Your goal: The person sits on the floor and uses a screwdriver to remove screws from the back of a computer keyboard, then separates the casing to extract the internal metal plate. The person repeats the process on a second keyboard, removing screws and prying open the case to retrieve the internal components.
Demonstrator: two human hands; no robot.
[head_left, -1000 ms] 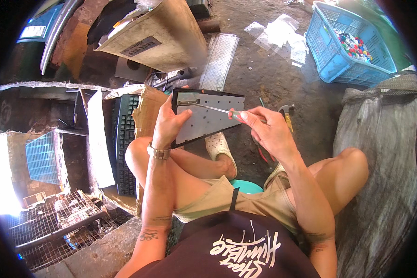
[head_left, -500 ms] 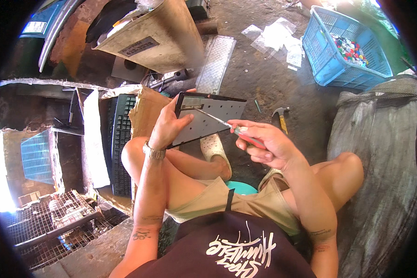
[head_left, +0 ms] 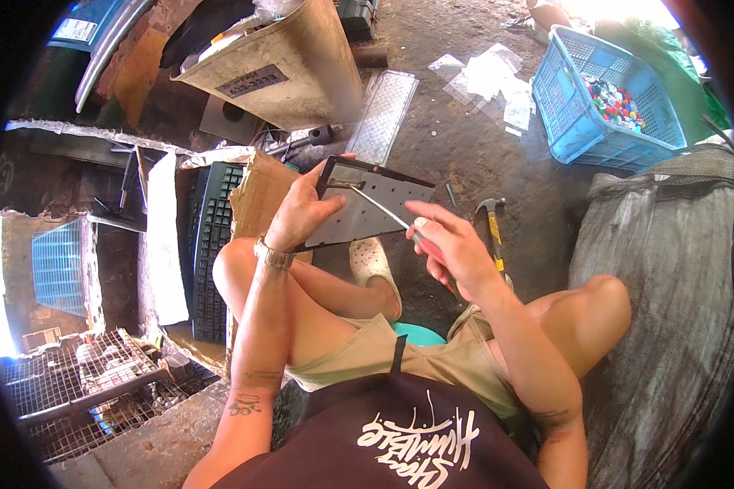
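My left hand (head_left: 300, 213) grips the left end of a thin, flat panel (head_left: 375, 213) with a grey face and black edges. Its thumb lies over the face and its other fingers go behind. In my right hand (head_left: 463, 253) is a screwdriver (head_left: 385, 210) with a long metal shaft and a red and green handle. The shaft slants up and left, and its tip meets the panel near a slot at the upper left corner. My right index finger is stretched out along the tool while the rest curl round the handle.
A claw hammer (head_left: 494, 232) lies on the floor to the right. Beyond it are a blue crate (head_left: 575, 134) of colourful caps and scattered clear plastic sheets (head_left: 489, 77). A black keyboard (head_left: 214, 244) stands in a cardboard box (head_left: 261, 191) at left. A big grey sack (head_left: 652, 318) lies right.
My right hand and the screwdriver handle have swung slightly down, so the shaft slants more steeply. The index finger has straightened. My left hand still holds the panel, which has tilted a little.
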